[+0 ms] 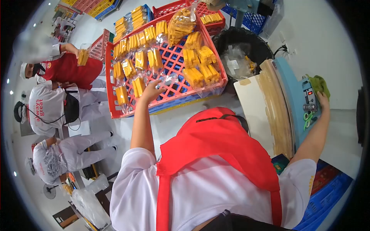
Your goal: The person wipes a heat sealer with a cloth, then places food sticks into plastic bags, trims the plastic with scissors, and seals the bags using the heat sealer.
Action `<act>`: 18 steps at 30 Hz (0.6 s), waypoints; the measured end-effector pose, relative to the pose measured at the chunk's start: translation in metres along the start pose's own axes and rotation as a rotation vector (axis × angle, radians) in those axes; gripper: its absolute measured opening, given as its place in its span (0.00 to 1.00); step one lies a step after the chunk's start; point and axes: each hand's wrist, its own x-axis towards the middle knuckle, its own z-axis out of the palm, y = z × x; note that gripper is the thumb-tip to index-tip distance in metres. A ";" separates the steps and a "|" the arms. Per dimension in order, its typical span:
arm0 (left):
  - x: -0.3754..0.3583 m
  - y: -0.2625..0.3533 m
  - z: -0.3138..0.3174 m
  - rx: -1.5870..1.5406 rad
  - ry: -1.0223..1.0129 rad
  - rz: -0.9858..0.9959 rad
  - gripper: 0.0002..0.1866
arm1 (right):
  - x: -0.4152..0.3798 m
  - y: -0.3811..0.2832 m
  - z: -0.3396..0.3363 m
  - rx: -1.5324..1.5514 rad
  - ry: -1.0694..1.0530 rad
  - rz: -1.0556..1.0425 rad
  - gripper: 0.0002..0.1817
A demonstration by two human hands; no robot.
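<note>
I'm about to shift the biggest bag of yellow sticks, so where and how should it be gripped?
I'd come from above, where nothing covers it, and pinch the loose clear end of the biggest bag: that flap extends beyond the yellow sticks. The full, bulging body may also need support underneath.

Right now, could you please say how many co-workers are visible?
3, all at left: one in a red apron, holding a yellow pack; below, one with a black pouch; lowest, one in white. Others may be hidden.
</note>
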 end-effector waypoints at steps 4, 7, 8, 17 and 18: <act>0.033 0.003 0.010 -0.064 -0.014 0.021 0.32 | -0.060 -0.043 -0.039 0.241 -0.062 -0.069 0.33; 0.063 0.019 0.020 -0.022 -0.054 0.024 0.35 | -0.107 -0.079 -0.050 0.131 0.121 -0.173 0.32; 0.072 0.021 0.029 -0.057 -0.043 0.055 0.35 | -0.135 -0.096 -0.048 0.219 0.074 -0.176 0.29; 0.167 0.053 0.074 -0.046 0.195 0.206 0.37 | -0.286 -0.107 0.037 0.637 -0.155 -0.173 0.26; 0.186 0.044 0.082 0.005 0.225 0.183 0.38 | -0.295 -0.103 0.045 0.693 -0.164 -0.119 0.26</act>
